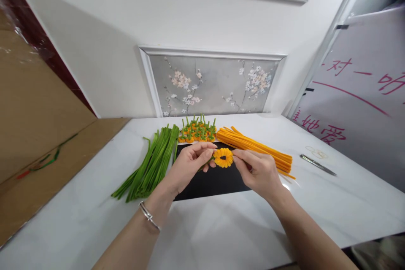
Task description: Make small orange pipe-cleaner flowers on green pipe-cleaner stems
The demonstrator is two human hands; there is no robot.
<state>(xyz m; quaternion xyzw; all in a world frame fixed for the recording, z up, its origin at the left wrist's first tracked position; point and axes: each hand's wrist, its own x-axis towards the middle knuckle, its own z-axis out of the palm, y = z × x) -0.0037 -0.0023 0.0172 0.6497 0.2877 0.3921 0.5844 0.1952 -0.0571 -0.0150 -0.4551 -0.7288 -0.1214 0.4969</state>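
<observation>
Between the fingertips of both hands, a fuzzy yellow ring (223, 164) is hanging, its looped lobes circling a small hole. The thumb and fingers of the left hand (193, 161) are pinching its left side, and something green is showing under that thumb, too hidden to identify. The thumb and forefinger of the right hand (261, 173) are pinching at the opposite side; whether they are gripping a lobe or a short end, I cannot tell. The ring is probably weighing next to nothing, and its pile is looking soft and not slippery, likely over a thin bendable core, so hard squeezing would probably be flattening the lobes; the outer edge, where the fingertips are meeting it, is seeming the best hold. Below the fingers, a black mat (209, 183) is lying on the white table (205, 228). Just beyond the fingertips, small orange flowers with green stalks (199, 130) are standing clustered. Left of the left fingers, green fuzzy stems (155, 164) are lying bundled; behind the right fingers, orange fuzzy stems (259, 149) are lying likewise. Well right of both, a slim metal tool (318, 164) is resting near thin pale loops (316, 152).
</observation>
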